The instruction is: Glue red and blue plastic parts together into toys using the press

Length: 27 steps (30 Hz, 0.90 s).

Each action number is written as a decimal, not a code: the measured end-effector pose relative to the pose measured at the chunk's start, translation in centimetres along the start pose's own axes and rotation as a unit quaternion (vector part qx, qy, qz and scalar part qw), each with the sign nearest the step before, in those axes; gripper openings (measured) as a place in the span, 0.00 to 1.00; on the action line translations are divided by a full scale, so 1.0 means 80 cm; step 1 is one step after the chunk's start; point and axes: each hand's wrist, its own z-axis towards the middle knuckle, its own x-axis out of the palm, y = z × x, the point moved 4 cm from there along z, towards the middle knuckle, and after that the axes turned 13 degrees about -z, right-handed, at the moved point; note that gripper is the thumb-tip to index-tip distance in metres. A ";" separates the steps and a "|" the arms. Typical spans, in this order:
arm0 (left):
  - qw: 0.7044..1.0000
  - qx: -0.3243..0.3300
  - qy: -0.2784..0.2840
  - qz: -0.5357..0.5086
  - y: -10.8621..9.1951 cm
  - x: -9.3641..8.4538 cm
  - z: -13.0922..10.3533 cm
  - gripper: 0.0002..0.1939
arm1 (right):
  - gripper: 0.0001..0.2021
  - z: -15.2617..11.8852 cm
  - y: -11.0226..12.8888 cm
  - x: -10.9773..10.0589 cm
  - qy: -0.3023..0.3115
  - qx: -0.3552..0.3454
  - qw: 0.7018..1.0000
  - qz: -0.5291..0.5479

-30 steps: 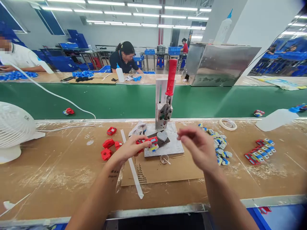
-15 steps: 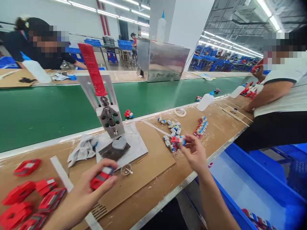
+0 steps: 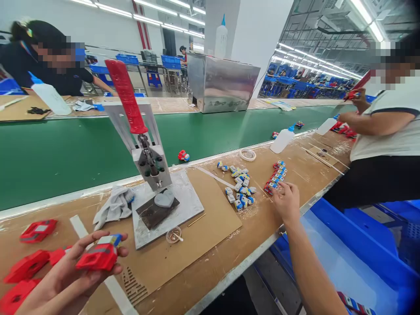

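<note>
Red piece (image 3: pixel 98 257) with a white, blue and yellow insert, head view: held in the left hand (image 3: pixel 65 275), raised over the near left of the bench (image 3: pixel 216 267). Left grip closed around it, thumb below, fingers above and behind. Right hand (image 3: pixel 288 202) reaches out to the near end of a slanting row of red-and-blue pieces (image 3: pixel 277 176); fingertips at the last piece. Right grip narrow; cannot tell whether it pinches that piece or only touches it.

Loose white, blue and yellow inserts (image 3: pixel 242 183) lie heaped left of the row. Further red pieces (image 3: pixel 28 264) lie beyond the left hand, partly hidden by it. Between the hands: cardboard sheet (image 3: pixel 197 236), and a hand press (image 3: pixel 151 162), red handle (image 3: pixel 126 96) up, on a pale base plate (image 3: pixel 141 238). Grey rounded block (image 3: pixel 164 199) sits on a dark plate (image 3: pixel 152 215) there. Crumpled cloth (image 3: pixel 113 208) beside the press, left side. Small clear cup (image 3: pixel 173 235) at the base plate's near edge. Tape roll (image 3: pixel 247 155) behind the inserts; white bottle (image 3: pixel 282 140) near the green belt (image 3: pixel 210 131).
</note>
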 end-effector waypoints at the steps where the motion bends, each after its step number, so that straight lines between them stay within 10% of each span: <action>1: 1.000 0.000 -0.017 -0.008 -0.005 0.003 -0.005 0.34 | 0.19 -0.001 0.013 -0.005 -0.027 0.009 1.000 0.002; 7: 0.990 0.130 0.032 -0.049 -0.054 0.081 0.011 0.32 | 0.06 0.033 0.209 -0.050 -0.079 -0.098 0.942 0.312; 14: 0.979 0.144 0.066 -0.128 -0.054 0.135 0.058 0.33 | 0.19 0.097 0.457 -0.076 0.121 -0.272 0.813 0.500; 27: 0.981 0.080 0.058 -0.165 -0.051 0.145 0.074 0.23 | 0.25 0.126 0.516 -0.027 0.162 -0.304 0.792 0.504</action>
